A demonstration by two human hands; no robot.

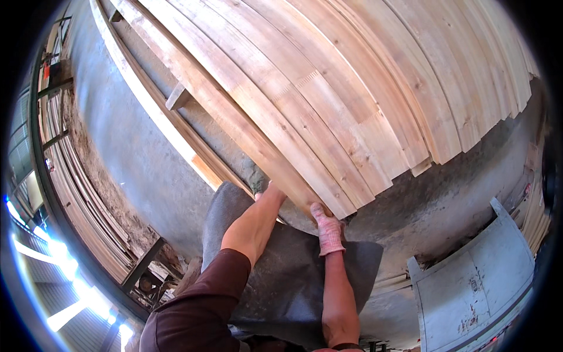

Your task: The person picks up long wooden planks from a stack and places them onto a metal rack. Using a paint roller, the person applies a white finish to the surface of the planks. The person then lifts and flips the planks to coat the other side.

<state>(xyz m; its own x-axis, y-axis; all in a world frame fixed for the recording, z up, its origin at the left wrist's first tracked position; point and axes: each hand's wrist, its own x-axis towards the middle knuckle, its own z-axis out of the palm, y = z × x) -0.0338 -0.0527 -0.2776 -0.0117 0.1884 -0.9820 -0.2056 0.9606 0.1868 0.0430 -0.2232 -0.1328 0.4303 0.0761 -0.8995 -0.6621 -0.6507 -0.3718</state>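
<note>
A long pale wooden board [234,126] runs from the far left to its near end in front of me. My right hand [329,227], in a pinkish knit glove, is closed around that near end with the thumb on top. At the board's left edge is my left hand [273,191]; its fingers are mostly hidden, so their grip does not show. A small grey-green patch [256,178] shows beside it, too unclear to name. Right of the held board lie many similar boards [328,100] side by side, their near ends uneven. Below my hands hangs a dark grey apron [287,281].
Further left, a narrow board [170,126] runs lengthwise, with a short crosspiece [177,95] between it and the held board. A worn light-blue metal panel [478,278] stands at lower right. Past the concrete floor [146,170], a dark metal frame [50,158] borders stacked timber [79,193].
</note>
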